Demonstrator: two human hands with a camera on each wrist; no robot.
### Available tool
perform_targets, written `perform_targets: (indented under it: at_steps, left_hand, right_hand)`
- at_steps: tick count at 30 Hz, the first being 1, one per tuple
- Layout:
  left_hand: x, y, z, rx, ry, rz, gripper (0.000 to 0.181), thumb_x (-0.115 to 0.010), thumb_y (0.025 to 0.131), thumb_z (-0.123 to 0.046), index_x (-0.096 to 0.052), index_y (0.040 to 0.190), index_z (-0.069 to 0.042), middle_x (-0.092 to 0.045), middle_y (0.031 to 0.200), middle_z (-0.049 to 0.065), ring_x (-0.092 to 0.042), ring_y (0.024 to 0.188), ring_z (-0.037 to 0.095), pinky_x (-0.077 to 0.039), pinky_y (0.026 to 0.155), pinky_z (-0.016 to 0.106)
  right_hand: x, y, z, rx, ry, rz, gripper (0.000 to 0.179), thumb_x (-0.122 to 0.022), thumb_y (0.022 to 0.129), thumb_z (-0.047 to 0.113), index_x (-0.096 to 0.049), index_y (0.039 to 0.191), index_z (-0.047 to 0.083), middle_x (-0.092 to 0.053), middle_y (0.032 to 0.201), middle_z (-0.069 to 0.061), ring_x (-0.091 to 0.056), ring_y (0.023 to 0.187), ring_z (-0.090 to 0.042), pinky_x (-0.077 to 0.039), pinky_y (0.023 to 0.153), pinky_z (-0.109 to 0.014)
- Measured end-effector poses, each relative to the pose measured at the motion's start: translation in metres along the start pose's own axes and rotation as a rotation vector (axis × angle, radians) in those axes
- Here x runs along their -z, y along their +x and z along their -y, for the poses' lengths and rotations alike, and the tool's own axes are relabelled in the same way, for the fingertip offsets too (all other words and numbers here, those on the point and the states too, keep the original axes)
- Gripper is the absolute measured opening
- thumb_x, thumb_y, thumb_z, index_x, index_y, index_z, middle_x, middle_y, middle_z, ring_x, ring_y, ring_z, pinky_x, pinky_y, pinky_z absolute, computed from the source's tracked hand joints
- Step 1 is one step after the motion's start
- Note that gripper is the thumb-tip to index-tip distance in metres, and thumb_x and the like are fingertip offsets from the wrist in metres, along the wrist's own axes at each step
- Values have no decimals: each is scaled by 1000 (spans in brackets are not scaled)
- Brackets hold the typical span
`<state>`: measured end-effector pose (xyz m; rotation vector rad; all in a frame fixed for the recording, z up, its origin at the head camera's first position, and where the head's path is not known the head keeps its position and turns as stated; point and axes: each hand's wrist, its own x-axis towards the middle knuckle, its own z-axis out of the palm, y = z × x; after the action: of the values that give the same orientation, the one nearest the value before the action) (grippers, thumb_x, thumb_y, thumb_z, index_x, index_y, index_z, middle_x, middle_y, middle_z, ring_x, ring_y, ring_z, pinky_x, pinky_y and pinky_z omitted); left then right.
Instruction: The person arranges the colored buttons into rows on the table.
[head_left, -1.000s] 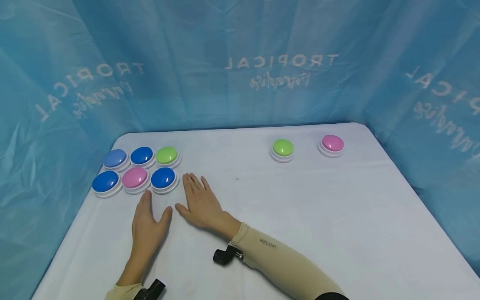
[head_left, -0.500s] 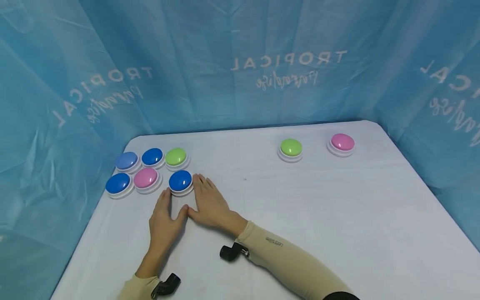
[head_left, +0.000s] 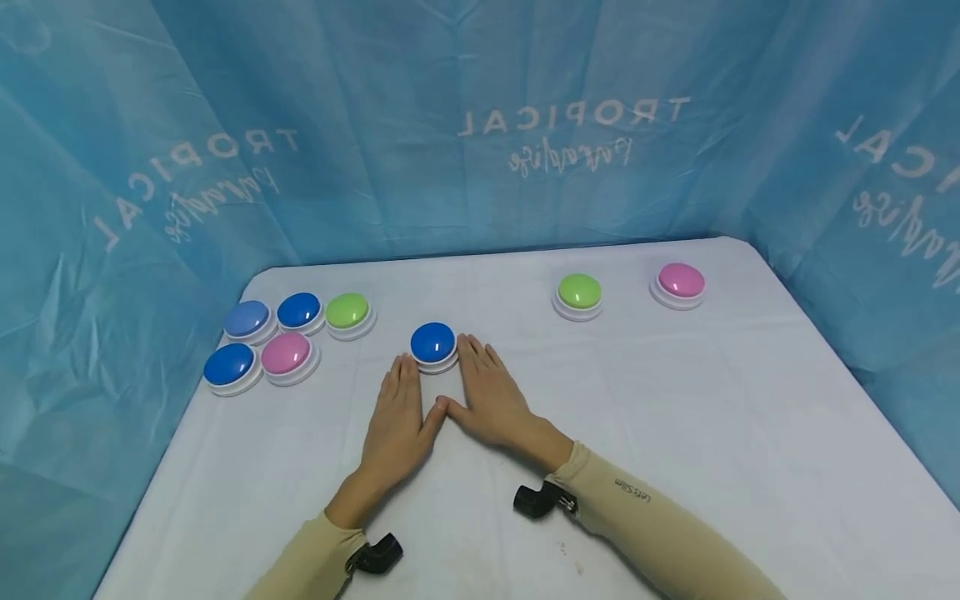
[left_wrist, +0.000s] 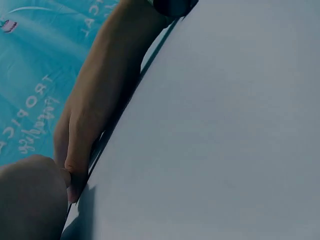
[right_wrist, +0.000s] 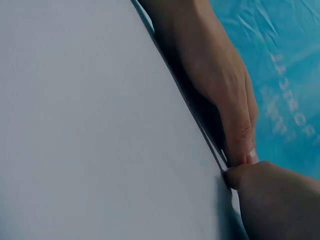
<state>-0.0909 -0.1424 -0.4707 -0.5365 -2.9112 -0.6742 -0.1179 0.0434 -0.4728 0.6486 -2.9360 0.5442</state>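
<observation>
A button with a blue dome and a white base (head_left: 432,343) sits on the table, left of its middle. Straight fingers flank it: my left hand (head_left: 397,425) has its fingertips at the left side of the base, my right hand (head_left: 492,396) at the right side. The thumb tips meet in front of it, and both hands lie low over the cloth. In the left wrist view my right hand (left_wrist: 92,110) reaches toward my left hand (left_wrist: 30,195). The right wrist view has my left hand (right_wrist: 215,70) meeting my right hand (right_wrist: 275,200); the button is hidden in both wrist views.
At the left stand a pale blue button (head_left: 246,319), a dark blue button (head_left: 299,310), a green button (head_left: 347,311), another blue button (head_left: 228,365) and a pink button (head_left: 286,354). Farther right are a green button (head_left: 580,292) and a pink button (head_left: 681,281). Blue curtains (head_left: 480,183) border the white table (head_left: 712,400).
Both hands came to either side of the blue button at the right end of the front row. Button and hands have since slid right and slightly away, apart from the group.
</observation>
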Motion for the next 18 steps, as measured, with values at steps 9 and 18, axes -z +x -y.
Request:
perform_targets:
  at_steps: [9, 18]
  left_hand:
    - [-17, 58, -14, -14, 43, 44, 86, -44, 110, -51, -17, 162, 13, -16, 172, 30, -11, 164, 40, -11, 134, 51]
    - [-25, 97, -16, -15, 59, 95, 86, -36, 111, -54, -11, 164, 10, -12, 174, 27, -6, 165, 36, -5, 134, 46]
  right_hand:
    - [12, 17, -34, -74, -12, -63, 77, -53, 109, 33, -20, 161, -15, -29, 168, -29, -26, 160, -39, -21, 132, -50]
    - [16, 37, -61, -139, -12, -68, 78, -53, 109, 33, -18, 163, -12, -27, 170, -26, -23, 162, -36, -17, 133, -48]
